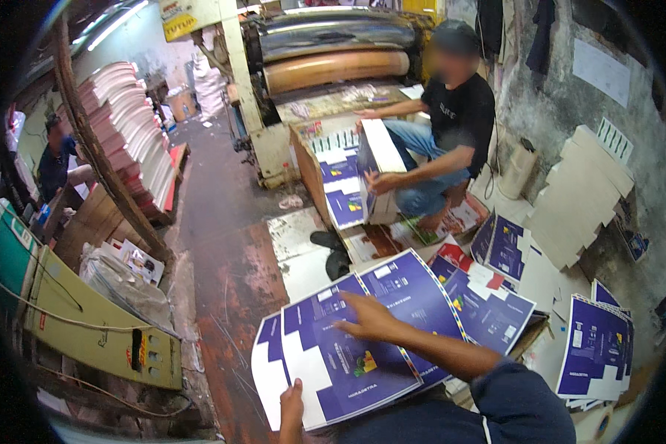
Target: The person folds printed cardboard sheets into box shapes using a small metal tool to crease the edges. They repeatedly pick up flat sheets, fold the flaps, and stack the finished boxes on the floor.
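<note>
A large printed sheet (314, 314), purple and white with carton outlines, slopes across my lap. My left hand (291, 403) grips its near edge, thumb on top; the fingers beneath are hidden. Over the middle of the printing stretches my right hand (370, 317), fingers spread. Whether it touches the paper I cannot tell. A second purple sheet (414, 285), edged with a coloured strip, adjoins the first on the right; I cannot tell how they overlap. More purple sheets (488, 314) lie just past my right forearm.
Ahead, a crouching person (459, 111) holds a stack of boards (383, 152) beside a box of printed sheets (311, 181). Behind stands a roller machine (337, 63). Purple sheets (592, 351) are piled at right. A green-yellow machine (89, 318) and wooden post (100, 148) stand left.
</note>
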### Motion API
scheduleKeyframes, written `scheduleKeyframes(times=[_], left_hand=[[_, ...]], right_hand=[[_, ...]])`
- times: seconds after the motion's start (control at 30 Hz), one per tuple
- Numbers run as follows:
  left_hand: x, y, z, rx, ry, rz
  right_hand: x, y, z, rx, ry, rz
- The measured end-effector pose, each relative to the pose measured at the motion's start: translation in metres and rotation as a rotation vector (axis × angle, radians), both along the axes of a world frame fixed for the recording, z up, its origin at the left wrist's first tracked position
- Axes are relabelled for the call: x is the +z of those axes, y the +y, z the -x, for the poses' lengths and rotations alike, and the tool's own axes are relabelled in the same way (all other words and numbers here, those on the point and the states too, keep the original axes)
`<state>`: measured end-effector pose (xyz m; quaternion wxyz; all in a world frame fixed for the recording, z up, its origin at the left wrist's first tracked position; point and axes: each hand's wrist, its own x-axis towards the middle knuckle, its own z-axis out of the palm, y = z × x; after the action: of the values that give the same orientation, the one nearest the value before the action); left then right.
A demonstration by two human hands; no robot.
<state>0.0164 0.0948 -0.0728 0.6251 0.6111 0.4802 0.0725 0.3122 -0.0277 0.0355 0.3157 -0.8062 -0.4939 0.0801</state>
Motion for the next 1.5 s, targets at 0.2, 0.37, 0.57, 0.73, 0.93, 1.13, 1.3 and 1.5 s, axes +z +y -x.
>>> scheduleKeyframes(times=[0.2, 0.37, 0.57, 0.73, 0.93, 1.13, 1.3, 1.5], left_hand=[[-0.009, 0.006, 0.005, 0.067, -0.148, 0.193], [-0.017, 0.025, 0.008, -0.172, 0.147, -0.104], [-0.031, 0.011, -0.009, -0.165, -0.129, -0.138], [0.001, -0.005, -0.007, -0.125, 0.018, -0.161], [0.014, -0.034, -0.001, 0.046, -0.176, 0.092], [0.022, -0.058, -0.027, 0.197, -0.496, 0.530], [0.038, -0.079, -0.059, 0.116, -0.689, 0.785], [0.026, -0.094, -0.071, -0.417, -0.487, 0.304]], right_hand=[[0.010, -0.063, 0.042, -0.301, 0.417, -0.020], [0.078, 0.000, 0.038, 0.080, 0.015, -0.176], [0.197, 0.066, 0.111, 0.842, 0.183, -0.278], [0.149, 0.024, 0.134, 0.840, 0.160, 0.045], [0.076, -0.094, 0.026, -0.210, 0.279, 0.036], [0.043, -0.145, 0.016, -0.462, 0.923, -0.246], [0.060, -0.148, 0.046, -0.389, 1.568, -0.950], [0.061, -0.137, 0.067, -0.754, 0.914, -0.677]])
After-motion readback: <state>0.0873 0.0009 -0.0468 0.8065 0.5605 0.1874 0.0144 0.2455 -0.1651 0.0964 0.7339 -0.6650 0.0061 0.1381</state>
